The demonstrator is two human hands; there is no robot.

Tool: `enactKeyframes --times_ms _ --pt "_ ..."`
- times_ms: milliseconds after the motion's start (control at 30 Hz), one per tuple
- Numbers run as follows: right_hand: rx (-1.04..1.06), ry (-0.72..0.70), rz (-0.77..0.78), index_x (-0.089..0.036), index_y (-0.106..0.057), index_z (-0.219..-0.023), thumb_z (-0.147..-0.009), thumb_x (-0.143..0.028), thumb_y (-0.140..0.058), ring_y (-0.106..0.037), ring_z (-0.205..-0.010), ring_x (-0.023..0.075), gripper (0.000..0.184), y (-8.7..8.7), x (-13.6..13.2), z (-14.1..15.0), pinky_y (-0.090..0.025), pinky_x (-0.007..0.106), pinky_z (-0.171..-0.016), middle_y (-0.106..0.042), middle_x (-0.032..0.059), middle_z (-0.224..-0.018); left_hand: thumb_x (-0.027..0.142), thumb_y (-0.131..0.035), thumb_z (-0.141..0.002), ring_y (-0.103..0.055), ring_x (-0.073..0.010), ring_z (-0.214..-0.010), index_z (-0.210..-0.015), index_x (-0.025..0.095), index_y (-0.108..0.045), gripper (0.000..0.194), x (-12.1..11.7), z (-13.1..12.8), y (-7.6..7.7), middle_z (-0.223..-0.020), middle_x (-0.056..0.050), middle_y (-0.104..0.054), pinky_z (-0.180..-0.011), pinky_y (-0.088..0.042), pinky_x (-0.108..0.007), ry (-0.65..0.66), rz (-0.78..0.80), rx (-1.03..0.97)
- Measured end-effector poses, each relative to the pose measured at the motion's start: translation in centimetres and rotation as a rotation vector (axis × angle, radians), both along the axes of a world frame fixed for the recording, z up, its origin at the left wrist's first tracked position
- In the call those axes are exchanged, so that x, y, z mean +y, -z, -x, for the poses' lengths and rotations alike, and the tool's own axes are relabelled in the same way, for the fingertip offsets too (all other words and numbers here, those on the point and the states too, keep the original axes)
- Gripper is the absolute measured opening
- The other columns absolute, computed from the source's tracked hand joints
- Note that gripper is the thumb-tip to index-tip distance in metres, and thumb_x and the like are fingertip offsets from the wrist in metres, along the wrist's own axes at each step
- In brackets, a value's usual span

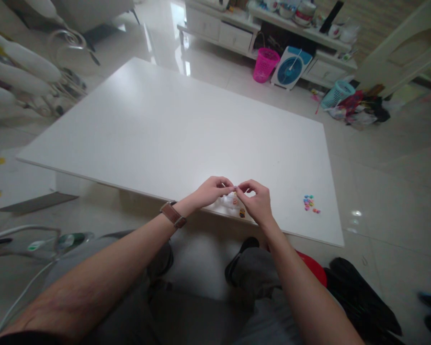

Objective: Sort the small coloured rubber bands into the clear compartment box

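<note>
My left hand [212, 190], with a brown-strapped watch [173, 214] at the wrist, pinches thumb and finger together above the table's near edge. My right hand [257, 199] is closed the same way, its fingertips meeting those of the left. Between them is a tiny pale thing [236, 187], too small to name. Under the hands lies something clear and shiny, perhaps plastic [223, 205], partly hidden. A small orange piece [235, 201] and a dark-and-yellow piece [242, 212] are beside it. Several little coloured pieces [308, 202] lie in a cluster to the right.
The white table [187, 124] spreads out ahead, its near edge just before my legs. Beyond it on the floor stand a pink basket [265, 65], a blue-and-white fan [290, 68] and a light blue basket [338, 93]. White chairs [25, 62] are at the left.
</note>
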State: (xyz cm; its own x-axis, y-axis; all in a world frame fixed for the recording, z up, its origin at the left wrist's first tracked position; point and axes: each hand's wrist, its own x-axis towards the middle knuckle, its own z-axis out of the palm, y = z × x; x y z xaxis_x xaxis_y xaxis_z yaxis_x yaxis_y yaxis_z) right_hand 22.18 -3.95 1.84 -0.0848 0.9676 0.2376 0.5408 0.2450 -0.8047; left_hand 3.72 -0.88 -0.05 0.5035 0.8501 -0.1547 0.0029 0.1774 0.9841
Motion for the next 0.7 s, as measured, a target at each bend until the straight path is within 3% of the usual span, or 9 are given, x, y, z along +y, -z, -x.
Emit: enactKeyframes --times_ms 100,233,367,700 --pt "-0.035 0.041 0.008 -0.020 -0.070 -0.074 -0.083 -0.025 -0.066 -0.062 -0.068 0.0154 0.011 0.2 0.1 -0.1 -0.046 0.029 -0.067 -0.070 0.0001 -0.072 0.042 -0.070 -0.080 -0.060 -0.0145 -0.074 -0.086 0.014 -0.072 0.028 0.0 -0.1 -0.3 -0.080 -0.004 -0.068 -0.070 -0.046 -0.028 -0.025 -0.005 0.050" --pt "-0.149 0.092 0.074 -0.019 -0.070 -0.072 -0.085 -0.028 -0.066 -0.060 -0.066 0.0142 0.016 0.9 0.4 -0.3 -0.044 0.027 -0.067 -0.069 -0.0001 -0.072 0.027 -0.064 -0.080 -0.061 -0.0130 -0.071 -0.099 0.015 -0.070 0.023 0.2 0.2 -0.7 -0.086 -0.003 -0.067 -0.069 -0.048 -0.027 -0.163 0.008 0.141" --pt "-0.317 0.115 0.144 -0.020 -0.071 -0.073 -0.085 -0.027 -0.065 -0.058 -0.066 0.0138 0.015 1.7 0.6 -0.3 -0.042 0.027 -0.069 -0.070 -0.0006 -0.075 0.019 -0.059 -0.079 -0.062 -0.0129 -0.071 -0.098 0.016 -0.068 0.021 0.4 0.6 -1.3 -0.083 -0.002 -0.063 -0.064 -0.048 -0.025 -0.265 0.044 0.189" --pt "-0.715 0.085 0.246 -0.022 -0.075 -0.087 -0.090 -0.029 -0.060 -0.063 -0.078 0.0174 0.017 2.2 0.9 1.5 -0.040 0.028 -0.069 -0.073 0.0027 -0.087 0.014 -0.057 -0.079 -0.061 -0.0120 -0.069 -0.094 0.015 -0.066 0.018 0.7 1.6 -2.0 -0.079 -0.001 -0.060 -0.064 -0.048 -0.024 -0.296 0.018 0.210"
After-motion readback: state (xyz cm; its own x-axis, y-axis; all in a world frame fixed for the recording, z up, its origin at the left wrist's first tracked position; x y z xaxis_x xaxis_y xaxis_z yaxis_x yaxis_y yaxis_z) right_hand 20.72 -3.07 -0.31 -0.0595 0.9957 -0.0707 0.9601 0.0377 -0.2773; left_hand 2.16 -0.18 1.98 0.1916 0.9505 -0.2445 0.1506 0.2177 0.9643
